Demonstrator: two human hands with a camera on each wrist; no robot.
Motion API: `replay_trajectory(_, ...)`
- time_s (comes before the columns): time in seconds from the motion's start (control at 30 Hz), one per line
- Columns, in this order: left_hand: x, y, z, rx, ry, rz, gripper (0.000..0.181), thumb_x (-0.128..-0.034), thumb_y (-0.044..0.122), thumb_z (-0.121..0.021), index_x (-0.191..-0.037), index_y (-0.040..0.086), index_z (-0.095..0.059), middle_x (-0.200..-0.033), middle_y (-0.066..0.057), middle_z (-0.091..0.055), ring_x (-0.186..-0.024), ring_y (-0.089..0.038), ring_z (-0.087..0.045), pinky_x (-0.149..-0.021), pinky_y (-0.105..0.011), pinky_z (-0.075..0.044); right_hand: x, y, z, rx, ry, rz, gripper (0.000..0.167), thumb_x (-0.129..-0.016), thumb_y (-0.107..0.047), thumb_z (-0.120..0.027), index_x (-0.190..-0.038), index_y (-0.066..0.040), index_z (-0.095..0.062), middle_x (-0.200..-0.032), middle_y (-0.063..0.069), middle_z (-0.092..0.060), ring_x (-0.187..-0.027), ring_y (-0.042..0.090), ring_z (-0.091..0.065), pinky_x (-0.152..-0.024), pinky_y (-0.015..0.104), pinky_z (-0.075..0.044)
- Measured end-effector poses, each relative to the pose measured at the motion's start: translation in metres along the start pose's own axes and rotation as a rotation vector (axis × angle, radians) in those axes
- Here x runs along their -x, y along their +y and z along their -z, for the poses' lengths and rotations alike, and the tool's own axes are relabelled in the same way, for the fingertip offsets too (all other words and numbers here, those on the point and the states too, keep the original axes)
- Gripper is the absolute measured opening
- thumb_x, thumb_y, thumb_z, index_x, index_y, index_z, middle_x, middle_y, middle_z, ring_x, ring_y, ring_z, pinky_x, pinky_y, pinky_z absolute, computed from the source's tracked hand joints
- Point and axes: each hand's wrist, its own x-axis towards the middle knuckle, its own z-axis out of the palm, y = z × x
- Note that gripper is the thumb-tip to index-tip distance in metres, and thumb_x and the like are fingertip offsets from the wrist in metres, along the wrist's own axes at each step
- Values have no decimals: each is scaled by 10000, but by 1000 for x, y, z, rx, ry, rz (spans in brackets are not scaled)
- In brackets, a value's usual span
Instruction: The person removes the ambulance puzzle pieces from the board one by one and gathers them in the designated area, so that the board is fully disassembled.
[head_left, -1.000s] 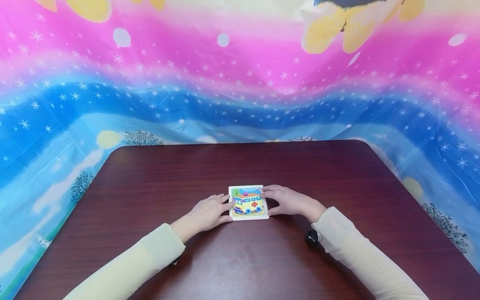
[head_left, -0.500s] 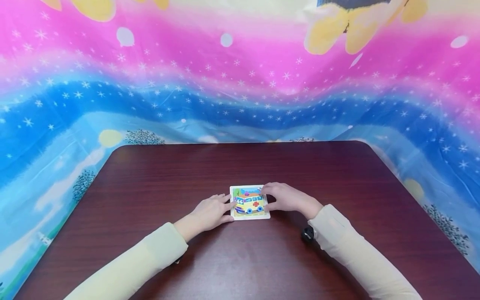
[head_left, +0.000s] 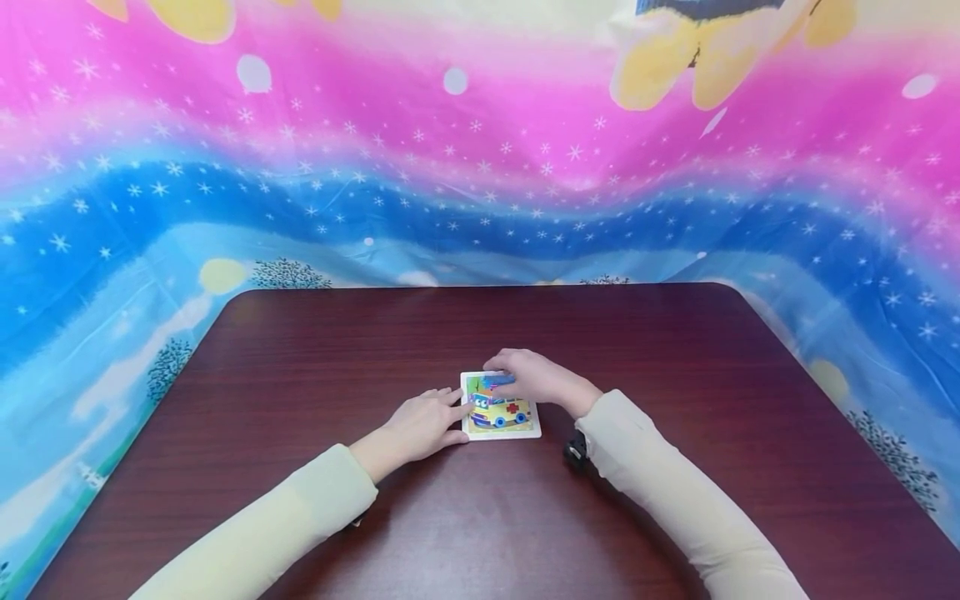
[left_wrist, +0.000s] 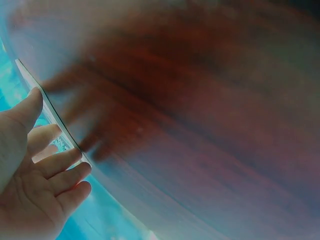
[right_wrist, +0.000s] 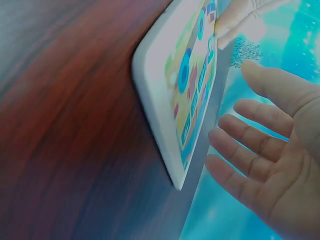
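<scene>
A square white-framed picture board (head_left: 501,423) with a yellow cartoon ambulance lies flat on the table. At its left edge is my left hand (head_left: 420,427), thumb and fingertips touching the frame, one finger reaching onto the picture; in the left wrist view, that hand (left_wrist: 45,175) has its fingers spread along the thin edge. My right hand (head_left: 536,377) is over the upper right part of the board, hiding some of the picture. Seen from the right wrist, the fingers of this hand (right_wrist: 265,145) are loosely extended above the board (right_wrist: 160,110), holding nothing.
The dark red-brown wooden table (head_left: 360,333) has rounded far corners. A pink and blue patterned cloth (head_left: 480,183) hangs behind it and along both sides. A black band (head_left: 576,450) is at my right wrist, beneath the sleeve.
My right hand has left the board's right edge and moved left and slightly away from me, over the picture. The left hand and the board look almost unmoved.
</scene>
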Motion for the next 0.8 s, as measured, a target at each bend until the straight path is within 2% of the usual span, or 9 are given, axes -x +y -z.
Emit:
replay_trajectory(0.43, 0, 0, -1, 11, 17, 9, 450, -874, 398, -597, -1243, 141, -595, -1301, -154, -504, -1174, -294, -488, -958, -386, -401, -20, -8, -9, 25, -23, -41, 304, -835, -196, -686, -1112, -76, -647, -1032, 43, -581, -854, 148, -548, -755, 295, -478)
replay_trajectory(0.8, 0, 1, 0, 5, 11, 6, 443, -873, 389, -600, -1237, 135, -599, -1296, -158, -508, -1171, -293, -490, -970, -373, -388, -25, -6, -13, 76, -7, -70, 234, -831, -187, -689, -1048, -100, -673, -967, 0, -567, -848, 133, -544, -756, 290, -470)
